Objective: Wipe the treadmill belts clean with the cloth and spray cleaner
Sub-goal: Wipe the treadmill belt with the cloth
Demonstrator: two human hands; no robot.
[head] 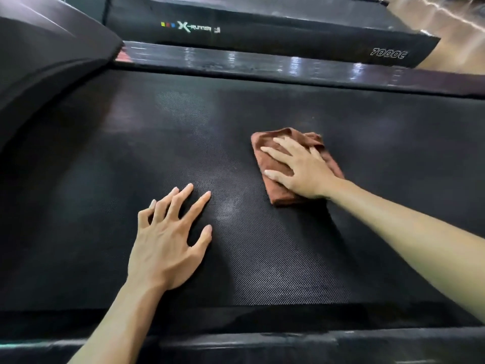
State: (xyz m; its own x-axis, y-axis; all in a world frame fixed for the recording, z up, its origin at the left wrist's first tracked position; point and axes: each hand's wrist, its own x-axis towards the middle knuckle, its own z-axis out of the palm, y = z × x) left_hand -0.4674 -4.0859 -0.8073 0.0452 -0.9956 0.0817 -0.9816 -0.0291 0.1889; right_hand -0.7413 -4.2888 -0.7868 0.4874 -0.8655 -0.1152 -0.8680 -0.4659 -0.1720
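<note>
Brown folded cloth [278, 164] flat on black textured treadmill belt [262, 258], right of centre. Right hand [301, 170] pressing down on it, fingers straight and spread, gripping nothing. Left hand [168, 240] nearby, splayed open, fingertips touching bare belt.

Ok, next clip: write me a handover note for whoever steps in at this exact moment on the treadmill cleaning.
Right hand: flat, fingers spread, pressing the folded rust-brown cloth onto the black textured treadmill belt.
Left hand: open, fingers splayed on the belt, holding nothing.
Spray cleaner: not in view.
Done: wiping is under way; how much is clean cannot be told.
Left: the rest of this belt, then the neighbouring black treadmill behind.
</note>
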